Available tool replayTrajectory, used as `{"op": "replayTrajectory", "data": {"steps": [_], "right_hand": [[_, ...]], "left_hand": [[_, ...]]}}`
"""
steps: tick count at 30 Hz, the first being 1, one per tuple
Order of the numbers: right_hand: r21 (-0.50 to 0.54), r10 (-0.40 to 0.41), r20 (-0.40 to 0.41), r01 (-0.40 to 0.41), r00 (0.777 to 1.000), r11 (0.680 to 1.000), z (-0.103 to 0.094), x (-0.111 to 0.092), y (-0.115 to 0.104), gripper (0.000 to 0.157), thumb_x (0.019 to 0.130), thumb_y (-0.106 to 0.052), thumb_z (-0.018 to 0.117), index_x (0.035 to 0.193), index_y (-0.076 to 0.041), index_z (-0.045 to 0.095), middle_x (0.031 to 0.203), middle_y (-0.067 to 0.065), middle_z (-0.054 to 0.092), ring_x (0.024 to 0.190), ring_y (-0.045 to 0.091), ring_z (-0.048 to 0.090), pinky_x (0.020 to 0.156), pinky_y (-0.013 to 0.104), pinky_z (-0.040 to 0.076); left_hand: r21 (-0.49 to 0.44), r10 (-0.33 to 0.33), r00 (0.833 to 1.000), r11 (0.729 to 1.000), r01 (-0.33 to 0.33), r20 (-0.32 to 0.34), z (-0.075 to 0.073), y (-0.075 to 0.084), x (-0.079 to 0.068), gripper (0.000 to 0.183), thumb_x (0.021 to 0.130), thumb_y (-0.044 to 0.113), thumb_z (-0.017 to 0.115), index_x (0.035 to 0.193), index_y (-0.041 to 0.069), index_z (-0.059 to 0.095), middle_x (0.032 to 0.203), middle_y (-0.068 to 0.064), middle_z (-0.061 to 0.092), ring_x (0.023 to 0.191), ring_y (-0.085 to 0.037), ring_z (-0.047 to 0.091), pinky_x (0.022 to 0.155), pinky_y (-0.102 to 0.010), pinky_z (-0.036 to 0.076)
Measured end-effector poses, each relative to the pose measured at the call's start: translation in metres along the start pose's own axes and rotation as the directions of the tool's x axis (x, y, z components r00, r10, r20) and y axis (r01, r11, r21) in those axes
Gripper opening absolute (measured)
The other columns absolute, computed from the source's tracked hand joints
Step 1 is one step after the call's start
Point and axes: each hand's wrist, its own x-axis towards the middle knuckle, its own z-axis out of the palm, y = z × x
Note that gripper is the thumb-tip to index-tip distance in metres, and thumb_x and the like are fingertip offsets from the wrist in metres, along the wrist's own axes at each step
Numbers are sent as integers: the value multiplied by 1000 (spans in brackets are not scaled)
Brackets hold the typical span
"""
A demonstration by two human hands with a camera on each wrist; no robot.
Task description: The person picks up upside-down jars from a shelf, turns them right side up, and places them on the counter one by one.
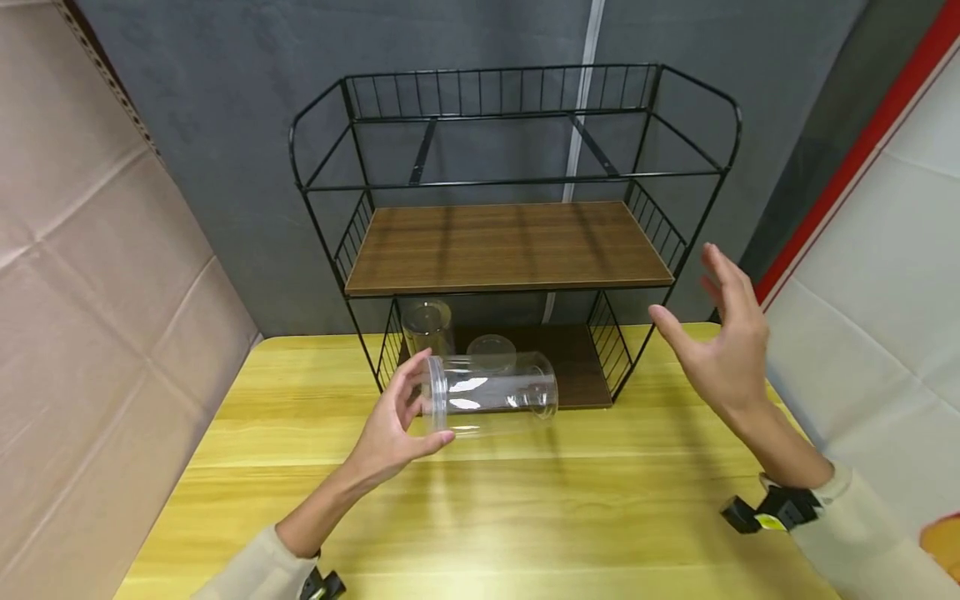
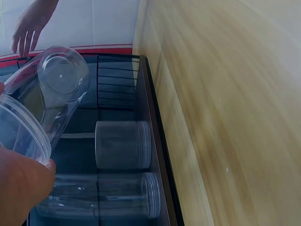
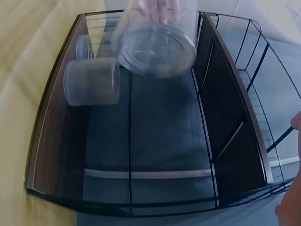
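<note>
Within left grip (image 1: pixel 390 433), jar (image 1: pixel 498 396) by rim (image 1: pixel 438 393)

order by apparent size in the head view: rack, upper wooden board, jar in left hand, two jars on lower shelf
1. Rack
2. Upper wooden board
3. Held jar, nearest of the jars
Tall jar and short jar: both partly behind the held jar, so their order is unsure.

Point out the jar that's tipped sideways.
The held jar, in the left hand; the tall jar and the short jar stand on end on the bottom shelf.
</note>
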Motion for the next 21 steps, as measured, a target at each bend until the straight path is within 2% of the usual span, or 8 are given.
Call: {"op": "replayTrajectory", "data": {"steps": [2, 4, 6, 10, 15, 18, 21], "right_hand": [[-10, 46, 47, -46, 998, 999, -2, 4, 3, 82, 87, -4, 86, 159, -4, 47, 159, 17, 50, 148, 30, 48, 120, 26, 42], [-18, 97, 92, -96, 991, 995, -3, 9, 5, 92, 82, 5, 87, 162, -9, 43, 163, 13, 47, 150, 29, 46, 120, 25, 40], [-28, 152, 137, -150, 979, 988, -3, 13, 7, 95, 84, 3, 87, 164, -14, 39, 166, 9, 43, 151, 28, 44, 120, 23, 39], [-26, 234, 211, -234, 949, 972, -1, 21, 10, 94, 90, -9, 86, 167, -20, 32, 170, 2, 37, 154, 24, 40, 122, 24, 37], [-13, 277, 264, -284, 924, 959, 5, 30, 16, 94, 93, -16, 84, 168, -22, 27, 173, 1, 31, 157, 22, 35, 124, 27, 34], [-12, 289, 282, -297, 915, 955, 7, 34, 18, 96, 94, -19, 83, 169, -23, 24, 173, 0, 30, 156, 25, 36, 124, 27, 34], [-45, 298, 294, -299, 908, 953, 8, 37, 19, 98, 93, -22, 84, 170, -25, 22, 173, 1, 31, 154, 26, 39, 123, 25, 36]], "left_hand": [[35, -9, 1000, 999, 8, 5, -5, 1, 0, 107, 81, 2, 87, 167, 9, 24, 161, -19, 40, 142, -33, 48, 117, -29, 44], [65, -9, 1000, 998, 8, 20, -10, 1, 1, 106, 82, 3, 87, 167, 8, 24, 161, -19, 41, 144, -37, 46, 118, -31, 44], [90, -9, 999, 996, 7, 31, -15, 1, 1, 105, 82, 4, 87, 167, 8, 25, 159, -19, 43, 141, -40, 49, 114, -33, 49], [187, -19, 999, 982, 14, 28, -24, 2, 0, 104, 81, 10, 90, 166, 18, 32, 159, -14, 43, 136, -38, 53, 104, -35, 56], [328, -19, 999, 945, 10, 25, -35, 5, -1, 103, 79, 21, 94, 165, 28, 37, 160, -8, 43, 136, -34, 50, 103, -54, 54], [387, -11, 999, 922, -7, 42, -43, 6, -1, 104, 78, 23, 95, 165, 26, 38, 159, -8, 44, 135, -36, 50, 103, -62, 51], [465, -1, 998, 885, -27, 62, -51, 7, -1, 105, 76, 26, 96, 164, 22, 40, 157, -9, 47, 130, -36, 54, 99, -63, 53]]}}
